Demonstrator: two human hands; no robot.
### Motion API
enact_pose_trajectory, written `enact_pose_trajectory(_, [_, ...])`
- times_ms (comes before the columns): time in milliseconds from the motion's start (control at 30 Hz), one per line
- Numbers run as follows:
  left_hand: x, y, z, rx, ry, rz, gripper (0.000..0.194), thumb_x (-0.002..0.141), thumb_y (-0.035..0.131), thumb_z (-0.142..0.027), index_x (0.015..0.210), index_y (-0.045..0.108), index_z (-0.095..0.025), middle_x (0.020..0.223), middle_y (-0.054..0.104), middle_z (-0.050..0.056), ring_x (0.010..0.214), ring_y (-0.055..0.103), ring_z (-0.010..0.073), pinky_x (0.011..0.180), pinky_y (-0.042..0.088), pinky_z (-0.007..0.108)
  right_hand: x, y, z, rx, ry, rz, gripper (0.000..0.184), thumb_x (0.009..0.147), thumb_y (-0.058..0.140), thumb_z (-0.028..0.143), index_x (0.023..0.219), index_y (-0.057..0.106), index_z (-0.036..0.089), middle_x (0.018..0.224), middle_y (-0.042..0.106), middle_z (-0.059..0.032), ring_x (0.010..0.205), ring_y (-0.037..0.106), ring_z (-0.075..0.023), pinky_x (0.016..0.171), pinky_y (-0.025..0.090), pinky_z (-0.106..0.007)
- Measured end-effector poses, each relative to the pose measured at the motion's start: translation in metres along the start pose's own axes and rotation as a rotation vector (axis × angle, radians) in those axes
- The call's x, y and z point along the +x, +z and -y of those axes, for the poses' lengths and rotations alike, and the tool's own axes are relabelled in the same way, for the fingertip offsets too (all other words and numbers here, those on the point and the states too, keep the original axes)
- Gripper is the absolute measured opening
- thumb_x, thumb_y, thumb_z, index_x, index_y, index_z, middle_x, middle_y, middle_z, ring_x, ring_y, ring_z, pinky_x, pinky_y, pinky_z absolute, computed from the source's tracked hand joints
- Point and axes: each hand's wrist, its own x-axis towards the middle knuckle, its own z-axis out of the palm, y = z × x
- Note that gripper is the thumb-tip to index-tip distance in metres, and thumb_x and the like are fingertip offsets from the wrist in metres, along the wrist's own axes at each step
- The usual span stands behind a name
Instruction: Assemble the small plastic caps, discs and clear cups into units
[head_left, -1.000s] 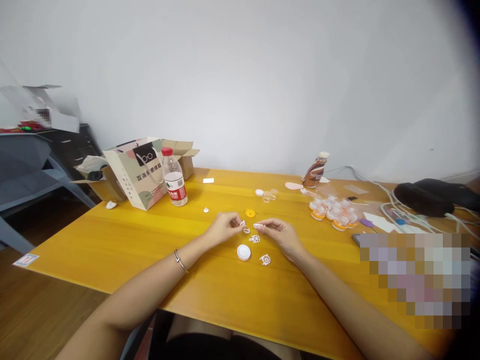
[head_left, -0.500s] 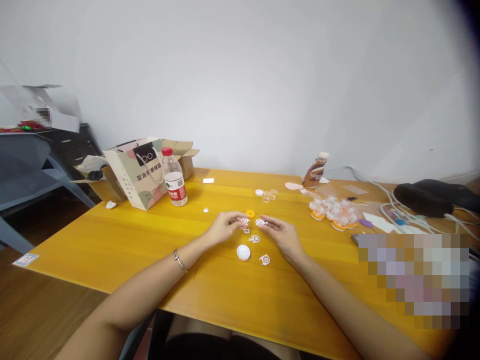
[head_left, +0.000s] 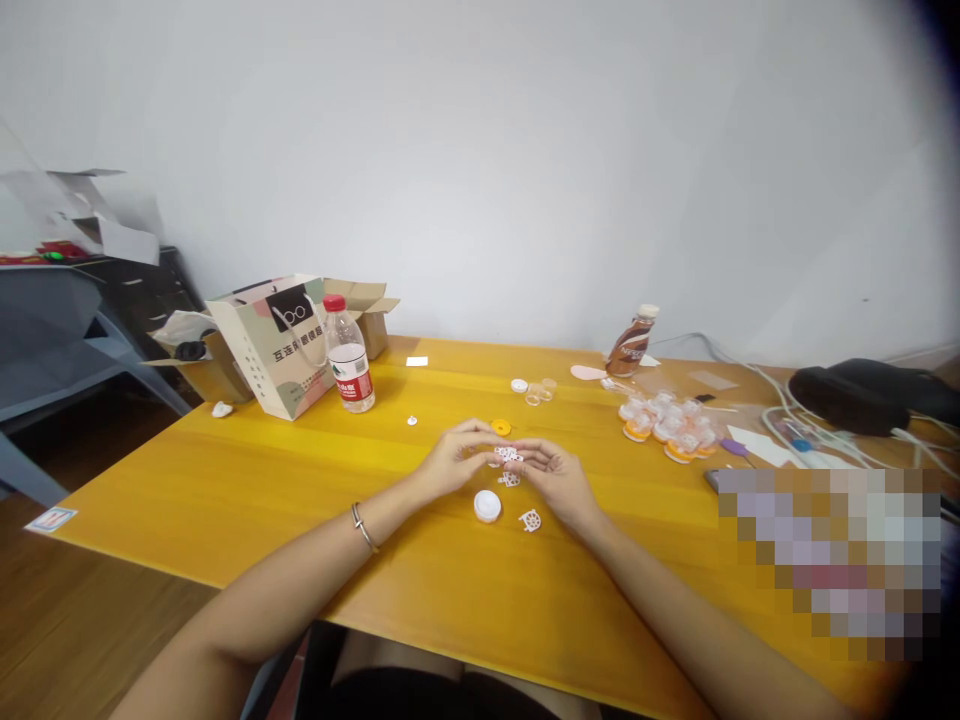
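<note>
My left hand (head_left: 459, 457) and my right hand (head_left: 553, 474) meet over the table, fingertips pinched on small white openwork plastic pieces (head_left: 509, 455). The pieces touch or overlap between the fingers; whether they are joined I cannot tell. Just below lies another white openwork piece (head_left: 510, 480), partly covered by the right fingers. A white wheel-shaped piece (head_left: 531, 520) rests nearer to me. Beside it sits a round white cap with an orange base (head_left: 487, 505). Behind the fingertips is a yellow disc (head_left: 500, 427).
On the left stand a paper bag (head_left: 277, 350) and a water bottle (head_left: 349, 360). Clear rings (head_left: 534, 394) lie farther back. To the right are several clear-and-orange containers (head_left: 667, 425), a brown drink bottle (head_left: 632, 342) and cables (head_left: 780, 410).
My hands have come together, bringing the white pieces that each held apart into contact. A small white piece on the table is now mostly hidden by the fingers.
</note>
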Motion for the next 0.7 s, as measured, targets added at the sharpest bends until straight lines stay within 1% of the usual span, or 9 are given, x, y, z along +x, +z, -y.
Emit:
enact_pose_trajectory(267, [-0.002,-0.002,0.005,0.017,0.059,0.052,0.024,0.078,0.054,-0.02,0.101,0.062,-0.018,0.093,0.061,0.007,0.088,0.056,0.0152,0.082,0.043,0.028,0.0,-0.001,0.0,0.019,0.023,0.023,0.027,0.053,0.074,0.021,0.076,0.06,0.019,0.071,0.067,-0.0003,0.069,0.063,-0.0135,0.071,0.048,-0.027])
enact_pose_trajectory(400, [-0.003,-0.001,0.004,0.045,0.068,0.035,0.024,0.078,0.055,-0.021,0.1,0.062,-0.017,0.092,0.061,0.008,0.087,0.056,0.0155,0.081,0.044,0.029,0.0,0.0,0.001,0.016,0.008,0.019,0.027,0.053,0.074,0.023,0.076,0.061,0.019,0.074,0.068,-0.0007,0.071,0.063,-0.0137,0.073,0.048,-0.028])
enact_pose_trajectory(500, [-0.003,0.001,0.0,0.035,0.061,0.011,0.023,0.077,0.055,-0.024,0.097,0.064,-0.017,0.09,0.061,0.008,0.086,0.057,0.0154,0.079,0.045,0.029,0.0,0.0,0.001,0.006,0.0,0.004,0.023,0.057,0.072,0.026,0.075,0.061,0.019,0.076,0.068,-0.0013,0.072,0.063,-0.0141,0.074,0.048,-0.029])
enact_pose_trajectory(600, [-0.003,0.004,-0.003,-0.017,-0.003,-0.022,0.025,0.076,0.057,-0.026,0.098,0.063,-0.016,0.091,0.062,0.008,0.085,0.057,0.0153,0.078,0.045,0.028,-0.001,0.0,0.001,0.009,-0.019,-0.009,0.021,0.058,0.072,0.027,0.074,0.06,0.019,0.076,0.068,-0.0015,0.073,0.063,-0.0148,0.074,0.048,-0.029])
enact_pose_trajectory(700, [-0.003,0.009,0.0,-0.12,-0.142,-0.079,0.033,0.072,0.061,-0.028,0.102,0.06,-0.014,0.091,0.064,0.008,0.083,0.058,0.0158,0.076,0.045,0.027,-0.002,0.001,0.001,0.012,-0.043,-0.014,0.023,0.057,0.072,0.027,0.075,0.06,0.019,0.076,0.068,-0.0016,0.074,0.063,-0.0156,0.075,0.047,-0.03])
